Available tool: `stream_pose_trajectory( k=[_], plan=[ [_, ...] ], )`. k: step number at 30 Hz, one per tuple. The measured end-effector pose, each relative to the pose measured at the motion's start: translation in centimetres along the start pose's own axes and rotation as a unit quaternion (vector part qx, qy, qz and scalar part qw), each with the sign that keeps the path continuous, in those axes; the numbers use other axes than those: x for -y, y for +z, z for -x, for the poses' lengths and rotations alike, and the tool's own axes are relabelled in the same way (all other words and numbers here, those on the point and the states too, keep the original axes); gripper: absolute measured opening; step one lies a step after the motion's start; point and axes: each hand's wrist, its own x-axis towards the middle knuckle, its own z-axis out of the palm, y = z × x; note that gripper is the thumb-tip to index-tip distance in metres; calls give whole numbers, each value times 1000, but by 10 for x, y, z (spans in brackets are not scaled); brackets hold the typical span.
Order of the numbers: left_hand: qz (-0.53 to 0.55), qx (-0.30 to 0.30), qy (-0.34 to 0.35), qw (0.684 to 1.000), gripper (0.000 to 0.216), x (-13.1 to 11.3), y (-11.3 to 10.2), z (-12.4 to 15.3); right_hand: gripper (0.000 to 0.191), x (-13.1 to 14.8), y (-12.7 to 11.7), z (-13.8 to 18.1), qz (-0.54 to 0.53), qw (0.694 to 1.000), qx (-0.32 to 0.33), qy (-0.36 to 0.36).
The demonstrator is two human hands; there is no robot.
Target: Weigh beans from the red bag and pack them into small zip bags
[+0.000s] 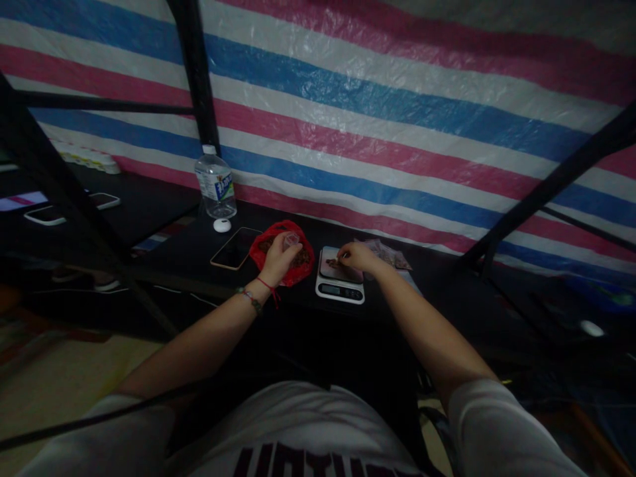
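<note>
My left hand [276, 258] is over an open red plastic bag [299, 274] that holds loose brown bits [302, 257]. Its fingers are closed on a small clear plastic thing, perhaps a little bag [291, 238]. On the right, my right hand [360, 256] reaches over a white digital scale [340, 293] with its fingers pinched together. A small heap of brown pieces [332, 263] lies on the scale's plate, right by my fingertips. Whatever sits in the pinch is too small to make out. The display's digits are unreadable.
Flat clear packets [390, 253] lie behind my right wrist. Left of the red bag are a phone [235, 248], a white earbud case [222, 225] and a clear plastic bottle [216, 185]. Black metal posts [196, 79] frame the dark table, and a striped plastic sheet [377, 132] hangs behind.
</note>
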Motion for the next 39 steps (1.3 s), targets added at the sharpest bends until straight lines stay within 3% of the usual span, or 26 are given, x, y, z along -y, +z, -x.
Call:
stream_pose_trajectory(
  k=[5, 10, 15, 22, 28, 33, 39],
  plan=[
    [-56, 37, 11, 998, 36, 7, 6, 3, 18, 23, -21, -11, -110, 991, -75, -25],
    [-120, 57, 33, 991, 39, 6, 13, 12, 18, 77, -30, -15, -184, 974, -67, -113],
    [-134, 71, 68, 986, 42, 5, 16, 18, 18, 111, -25, -13, -131, 981, -37, -142],
    [-123, 62, 59, 989, 48, 13, 18, 20, 18, 120, -26, -12, -55, 984, -22, -170],
    [-145, 54, 42, 987, 51, 12, 19, 22, 22, 116, -30, -8, -121, 978, -28, -167],
    [-118, 49, 66, 990, 45, 15, 20, 23, 25, 81, -26, -17, -106, 987, -58, -110],
    [-114, 57, 59, 990, 45, 16, 19, 24, 32, 29, -3, -20, -83, 994, 68, -16]
  ],
)
